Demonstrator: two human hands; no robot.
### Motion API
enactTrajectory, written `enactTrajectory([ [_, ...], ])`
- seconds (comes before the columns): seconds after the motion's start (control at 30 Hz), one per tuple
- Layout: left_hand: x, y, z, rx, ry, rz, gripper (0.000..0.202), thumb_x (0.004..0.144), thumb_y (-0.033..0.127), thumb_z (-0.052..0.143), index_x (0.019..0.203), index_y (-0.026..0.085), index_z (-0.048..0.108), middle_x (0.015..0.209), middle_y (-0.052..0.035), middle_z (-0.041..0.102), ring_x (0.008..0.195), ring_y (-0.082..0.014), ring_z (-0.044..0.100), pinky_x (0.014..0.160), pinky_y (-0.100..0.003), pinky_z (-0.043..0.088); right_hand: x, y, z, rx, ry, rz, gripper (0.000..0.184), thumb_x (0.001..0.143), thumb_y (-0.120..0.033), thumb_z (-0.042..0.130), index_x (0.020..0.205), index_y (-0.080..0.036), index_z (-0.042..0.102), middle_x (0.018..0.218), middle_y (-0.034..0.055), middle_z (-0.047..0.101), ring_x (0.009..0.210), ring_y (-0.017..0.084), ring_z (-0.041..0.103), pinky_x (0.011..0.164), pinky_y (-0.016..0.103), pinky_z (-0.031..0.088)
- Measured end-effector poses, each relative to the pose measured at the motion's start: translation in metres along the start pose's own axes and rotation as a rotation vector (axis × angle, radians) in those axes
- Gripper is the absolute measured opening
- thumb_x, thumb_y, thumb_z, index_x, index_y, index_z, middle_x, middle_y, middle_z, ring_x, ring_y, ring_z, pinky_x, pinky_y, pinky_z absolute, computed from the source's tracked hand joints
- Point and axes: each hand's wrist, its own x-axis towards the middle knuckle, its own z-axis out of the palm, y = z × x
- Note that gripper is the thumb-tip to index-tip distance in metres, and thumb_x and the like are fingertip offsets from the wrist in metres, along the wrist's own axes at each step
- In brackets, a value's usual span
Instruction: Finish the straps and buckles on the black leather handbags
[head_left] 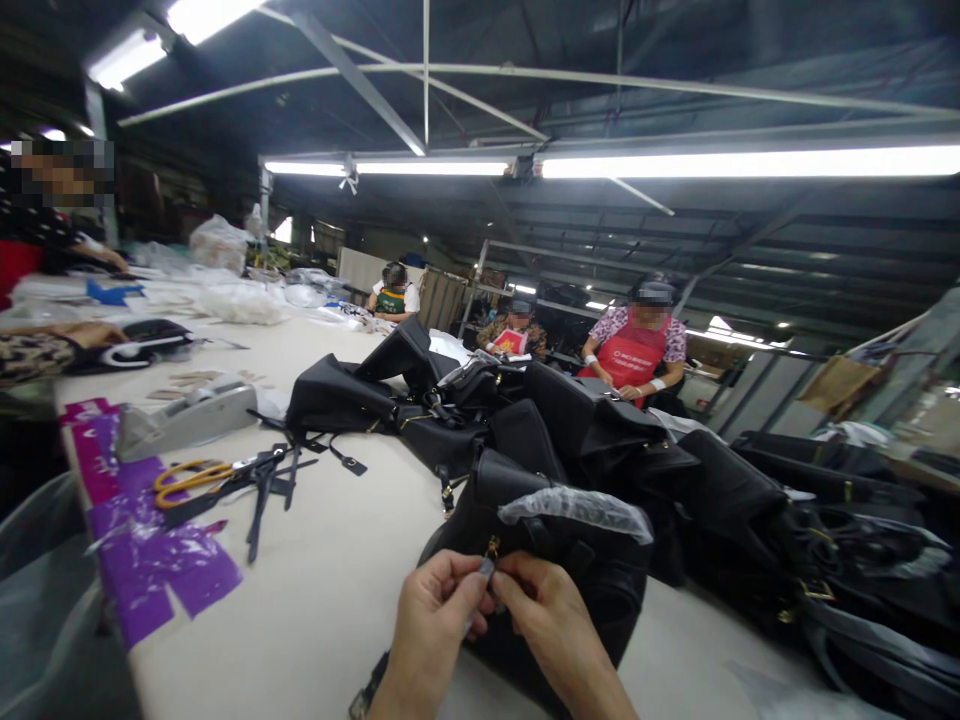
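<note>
A black handbag lies on the white table right in front of me, its handle wrapped in clear plastic. My left hand and my right hand meet at the bag's front. Both pinch a small grey zipper pull just below a gold fitting. The fingers of each hand are closed on it.
A long pile of black bags runs along the table to the right and back. Orange-handled scissors, black straps, a tape dispenser and purple sheets lie left. Three people work at the far end, another at far left.
</note>
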Motion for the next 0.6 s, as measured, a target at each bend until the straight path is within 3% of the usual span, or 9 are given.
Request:
enactTrajectory([
  [0.23, -0.002, 0.002, 0.004, 0.034, 0.025, 0.065, 0.038, 0.065, 0.045, 0.074, 0.080, 0.011, 0.069, 0.056, -0.0013, 0.061, 0.048, -0.0106, 0.051, 0.047, -0.020, 0.041, -0.008, 0.013, 0.022, 0.166, 0.173, 0.042, 0.027, 0.082, -0.042, 0.053, 0.087, -0.019, 0.068, 0.073, 0.0031, 0.066, 0.066, 0.020, 0.059, 0.060, 0.028, 0.046],
  [0.37, -0.004, 0.001, 0.006, 0.150, 0.051, 0.156, 0.032, 0.071, 0.044, 0.070, 0.080, 0.014, 0.070, 0.058, -0.0007, 0.060, 0.050, -0.0114, 0.050, 0.048, -0.020, 0.042, -0.010, 0.019, 0.031, 0.180, 0.265, 0.048, 0.025, 0.080, -0.041, 0.055, 0.084, -0.020, 0.068, 0.078, 0.0039, 0.069, 0.072, 0.022, 0.062, 0.068, 0.030, 0.048],
  [0.53, -0.006, -0.002, 0.004, 0.262, 0.054, 0.237, 0.022, 0.077, 0.038, 0.064, 0.081, 0.017, 0.071, 0.061, -0.0007, 0.062, 0.052, -0.0132, 0.051, 0.051, -0.021, 0.043, -0.008, 0.019, 0.032, 0.220, 0.265, 0.059, 0.027, 0.077, -0.043, 0.058, 0.082, -0.019, 0.071, 0.084, 0.0067, 0.072, 0.085, 0.027, 0.065, 0.079, 0.033, 0.048],
  [0.6, -0.006, -0.003, 0.003, 0.307, 0.053, 0.272, 0.020, 0.080, 0.034, 0.061, 0.083, 0.017, 0.072, 0.064, -0.0020, 0.065, 0.055, -0.0145, 0.054, 0.054, -0.022, 0.045, -0.008, 0.018, 0.030, 0.312, 0.243, 0.066, 0.027, 0.073, -0.044, 0.063, 0.078, -0.019, 0.071, 0.079, 0.0063, 0.070, 0.080, 0.025, 0.063, 0.073, 0.031, 0.048],
])
